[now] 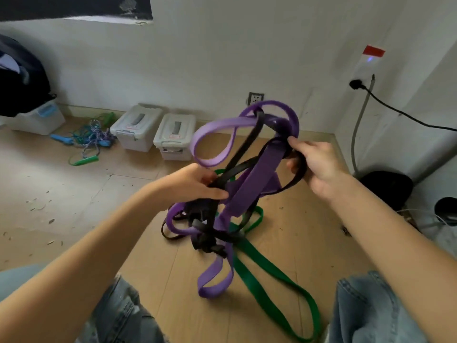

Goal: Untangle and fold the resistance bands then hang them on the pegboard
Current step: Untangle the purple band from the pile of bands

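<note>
Filling the lower part of the frame, the wooden floor (74, 194) carries a scatter of small debris at left. Centre frame: tangle of resistance bands, lifted partly off the floor between both hands. The purple band (254, 179) is the widest, looping high at upper centre and hanging to lower centre. The green band (272, 288) trails along the floor toward the lower right. The black band (237, 154), thinnest, runs through the purple loops and bunches in a knot (212, 241) low in the tangle. Left hand (195, 184), centre frame: fingers curled round black strands, thumb pressed on the purple. Right hand (314, 164), right of centre: fingers pinch the purple and black bands together at the top of the tangle. Two lidded plastic bins (158, 132) stand side by side against the wall, upper centre. Jump ropes (91, 139) lie in a heap left of them. Wall socket (256, 98) above the bins.
</note>
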